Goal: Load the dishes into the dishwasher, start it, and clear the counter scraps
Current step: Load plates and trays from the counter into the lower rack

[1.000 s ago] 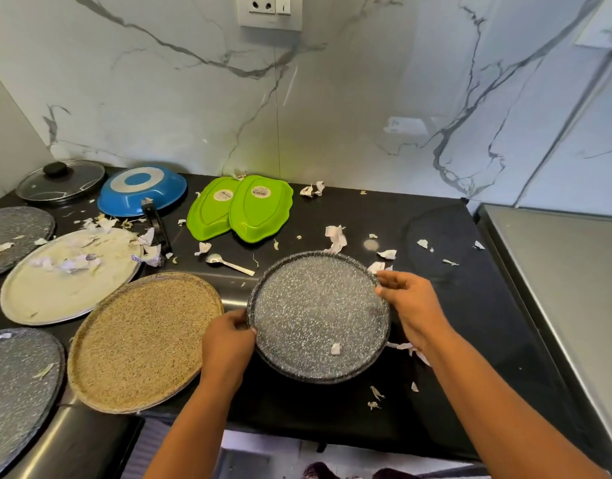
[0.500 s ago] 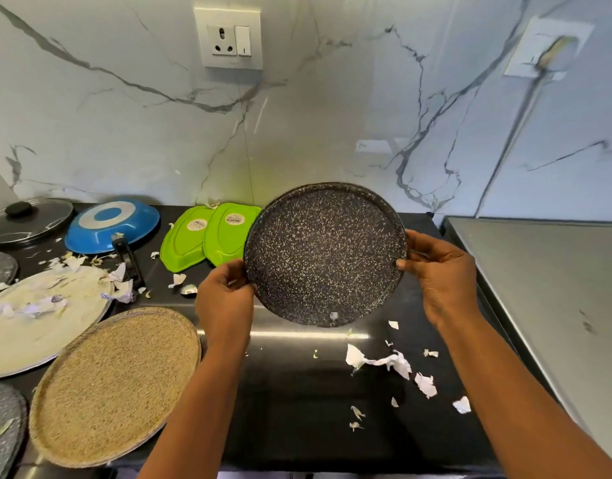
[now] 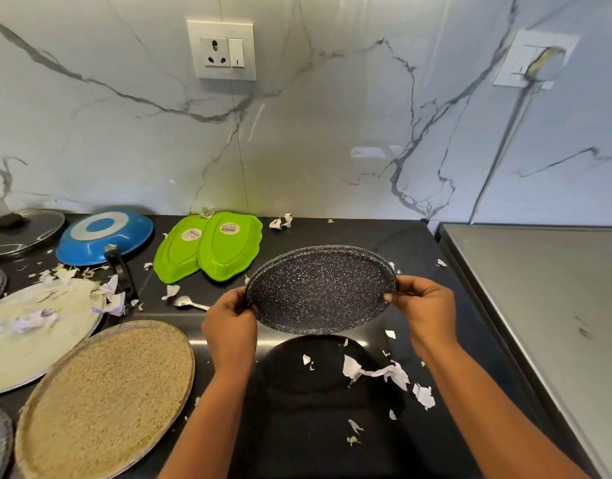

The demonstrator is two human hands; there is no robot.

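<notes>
A round dark speckled plate [image 3: 320,288] is held above the black counter [image 3: 418,243], tilted a little toward me. My left hand [image 3: 230,326] grips its left rim and my right hand [image 3: 423,305] grips its right rim, fingers curled over the edge. Torn white paper scraps [image 3: 377,371] lie on the counter below the plate. A tan speckled plate [image 3: 104,395] and a cream plate [image 3: 34,333] with scraps on it lie at the left. A small spoon [image 3: 190,302] lies beside them.
Two green oval dishes [image 3: 211,250] lie upside down at the back, next to a blue pan [image 3: 104,236] with a black handle and a glass lid [image 3: 21,229]. A steel surface [image 3: 546,305] borders the counter on the right. More scraps are scattered across the counter.
The plate was lifted off the counter, tipped steeply upright, and now lies flatter and lower in both hands. Scraps that were on and under it lie on the counter.
</notes>
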